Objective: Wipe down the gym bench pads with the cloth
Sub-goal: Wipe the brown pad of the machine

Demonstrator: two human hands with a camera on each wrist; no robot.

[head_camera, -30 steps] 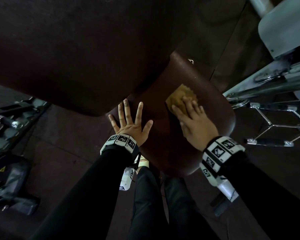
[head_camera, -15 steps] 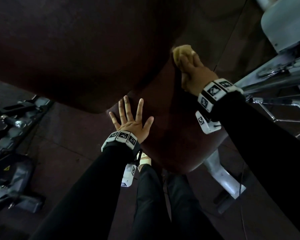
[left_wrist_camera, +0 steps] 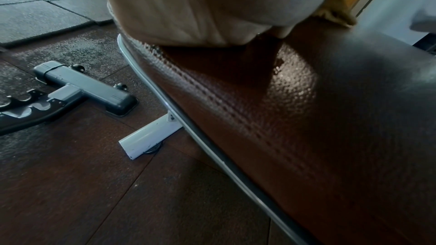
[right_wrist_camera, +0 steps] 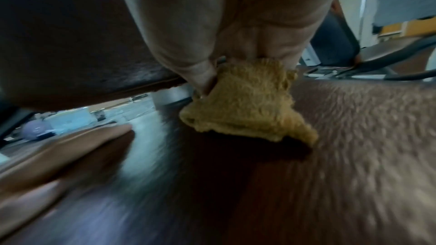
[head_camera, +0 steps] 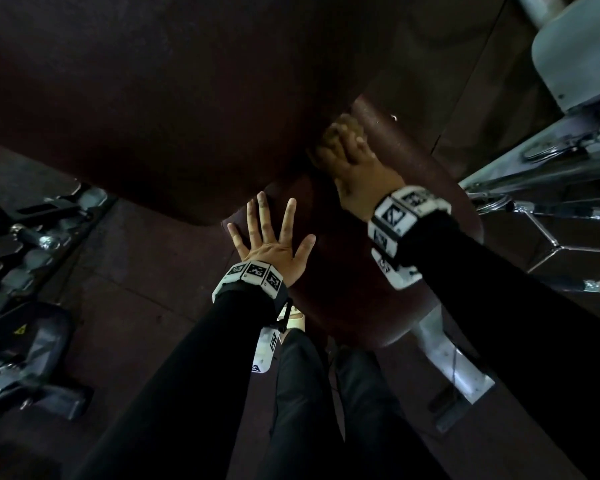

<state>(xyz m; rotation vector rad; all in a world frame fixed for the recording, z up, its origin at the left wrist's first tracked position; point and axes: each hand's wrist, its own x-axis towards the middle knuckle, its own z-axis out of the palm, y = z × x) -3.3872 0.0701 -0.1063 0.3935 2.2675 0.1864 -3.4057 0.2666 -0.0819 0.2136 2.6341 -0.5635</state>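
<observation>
The cloth [head_camera: 343, 131], a small folded yellow-brown piece of soft, fuzzy fabric, is judged light and limp, so it is best held bunched under the fingertips and pressed flat, not pulled by a loose corner. It lies on the seat pad [head_camera: 409, 188] right of centre in the head view, beside the lower edge of the big dark back pad [head_camera: 153, 98]. The right hand [head_camera: 357, 171] is seen with its fingers curled onto the cloth, pinching it against the pad. The left hand [head_camera: 271, 240] is laid flat on the pad's left edge, fingers spread and straight, holding nothing. The pad's grained covering looks smooth and firm, probably slippery under the cloth. The right wrist view alone shows the cloth's folded layers [right_wrist_camera: 247, 103] and the thumb tucked beside them; the left wrist view alone shows the pad's stitched seam [left_wrist_camera: 235, 111] and metal rim, though only a scrap of cloth appears at its top right.
</observation>
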